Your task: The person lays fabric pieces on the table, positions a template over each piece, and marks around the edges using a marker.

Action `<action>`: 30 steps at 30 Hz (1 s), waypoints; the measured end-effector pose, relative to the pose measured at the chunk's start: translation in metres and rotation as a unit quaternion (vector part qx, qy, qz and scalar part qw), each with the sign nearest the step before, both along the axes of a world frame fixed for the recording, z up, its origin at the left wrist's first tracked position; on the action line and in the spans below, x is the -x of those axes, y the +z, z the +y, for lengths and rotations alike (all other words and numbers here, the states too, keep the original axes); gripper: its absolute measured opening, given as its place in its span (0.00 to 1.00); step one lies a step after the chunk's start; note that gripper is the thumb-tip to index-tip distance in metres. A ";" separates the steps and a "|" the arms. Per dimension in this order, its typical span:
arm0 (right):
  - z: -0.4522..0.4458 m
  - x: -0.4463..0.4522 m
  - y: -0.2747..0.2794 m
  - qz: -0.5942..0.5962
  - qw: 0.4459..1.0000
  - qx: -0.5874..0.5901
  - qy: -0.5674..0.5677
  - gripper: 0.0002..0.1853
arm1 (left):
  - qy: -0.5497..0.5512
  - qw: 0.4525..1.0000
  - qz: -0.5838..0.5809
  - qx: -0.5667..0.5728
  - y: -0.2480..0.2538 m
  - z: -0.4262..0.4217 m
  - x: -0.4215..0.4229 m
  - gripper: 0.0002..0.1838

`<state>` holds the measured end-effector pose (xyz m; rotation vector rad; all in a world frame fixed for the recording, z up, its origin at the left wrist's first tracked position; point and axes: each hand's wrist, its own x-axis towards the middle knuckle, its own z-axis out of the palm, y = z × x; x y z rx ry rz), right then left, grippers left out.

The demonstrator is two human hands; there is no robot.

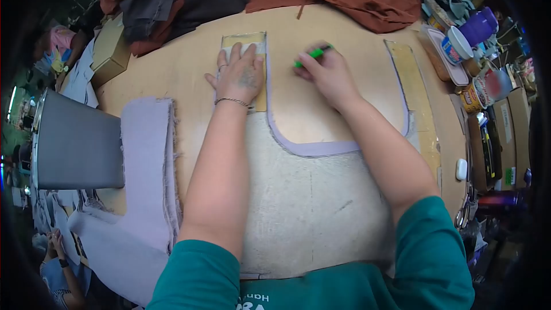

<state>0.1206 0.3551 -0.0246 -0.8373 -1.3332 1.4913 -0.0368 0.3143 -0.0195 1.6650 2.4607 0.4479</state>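
Note:
A large, worn, pale grey pattern piece [310,212] with a U-shaped opening lies on the table in front of me. Its two upper arms carry yellowish strips, and a lavender fabric edge [321,149] shows along the opening from underneath. My left hand [238,77] presses flat on the left arm of the pattern, fingers spread and palm down. Inside the opening, a little above the table, my right hand [327,72] grips a green pen [313,56]. Its tip is blurred, so contact with a surface cannot be made out.
Stacked lavender fabric [146,166] with frayed edges lies left, beside a grey bin-like container [80,140]. Dark and rust-brown cloth [367,0] is heaped at the back. Tubs [456,46], boxes and a white case [461,169] line the right edge. Another person's hands [54,244] show lower left.

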 end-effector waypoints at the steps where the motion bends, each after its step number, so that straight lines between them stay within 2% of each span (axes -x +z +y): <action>1: 0.018 0.023 -0.008 -0.028 0.998 -0.039 -0.029 0.07 | -0.001 1.000 -0.005 -0.007 0.000 0.000 0.000 0.22; 5: 0.068 0.071 -0.020 -0.093 0.974 -0.161 -0.128 0.08 | -0.001 1.000 -0.023 -0.020 0.000 0.000 0.001 0.21; 8: 0.076 0.078 -0.023 -0.169 0.952 -0.201 -0.155 0.07 | 0.006 1.000 -0.001 -0.005 -0.002 0.001 0.003 0.21; 11: 0.068 0.076 -0.021 -0.188 0.946 -0.224 -0.139 0.07 | -0.003 0.999 -0.028 -0.034 -0.004 0.000 0.003 0.21; 14: 0.037 0.069 -0.005 -0.268 0.919 -0.258 -0.127 0.07 | -0.004 0.999 -0.022 -0.038 -0.006 0.001 0.005 0.21; 18: -0.034 0.042 0.003 -0.285 0.890 -0.354 -0.037 0.05 | -0.006 0.999 -0.023 -0.034 -0.006 0.001 0.007 0.21; 22: -0.101 0.009 0.013 -0.276 0.870 -0.398 0.090 0.08 | -0.001 0.999 0.001 -0.036 -0.007 0.001 0.006 0.21; 26: -0.120 -0.039 0.024 -0.300 0.871 -0.369 0.122 0.08 | 0.000 1.000 0.022 -0.019 -0.008 0.003 0.008 0.21; 30: -0.111 -0.127 0.033 -0.369 0.905 -0.204 0.051 0.06 | 0.011 1.000 0.025 0.010 -0.004 0.006 0.005 0.22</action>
